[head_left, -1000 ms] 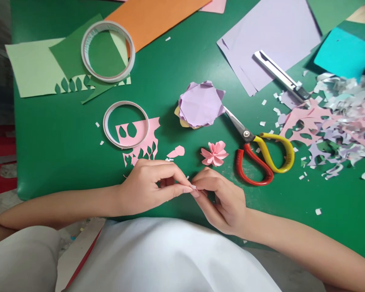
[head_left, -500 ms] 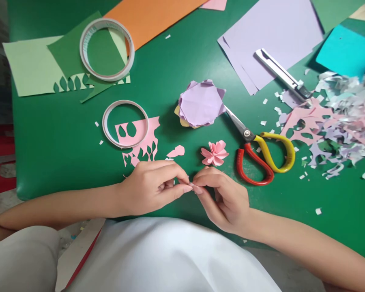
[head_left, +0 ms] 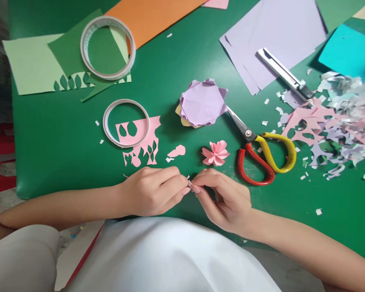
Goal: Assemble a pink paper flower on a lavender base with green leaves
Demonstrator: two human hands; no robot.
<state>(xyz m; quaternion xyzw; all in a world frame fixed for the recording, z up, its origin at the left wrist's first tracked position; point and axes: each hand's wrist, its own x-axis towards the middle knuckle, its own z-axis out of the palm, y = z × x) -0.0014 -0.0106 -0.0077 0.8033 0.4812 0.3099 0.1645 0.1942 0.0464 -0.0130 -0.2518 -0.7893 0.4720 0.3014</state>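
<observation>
My left hand (head_left: 156, 190) is closed in a pinch, its thumb and forefinger meeting the tips of my right hand (head_left: 225, 196). Between the fingertips shows a small pale strip (head_left: 190, 184), mostly hidden; whether it is paper or tape I cannot tell. Just beyond my right hand lies a pink paper flower (head_left: 215, 153) with several petals. Pink paper petals (head_left: 177, 151) lie past my left fingers, close to a cut-up pink sheet (head_left: 153, 136) with a thin tape roll (head_left: 106, 117) resting partly on it.
Scissors (head_left: 263, 158) with red and yellow handles lie right of the flower, tip by a lilac paper shape (head_left: 202, 103). A box cutter (head_left: 284, 75) rests on lilac sheets (head_left: 270, 32). Paper scraps (head_left: 334, 121) pile at right. Another tape roll (head_left: 83, 46) sits on green sheets.
My left fingers have curled in more, and the hand's back has turned up slightly. My right hand keeps its pinch almost unmoved. The view has shifted a little.
</observation>
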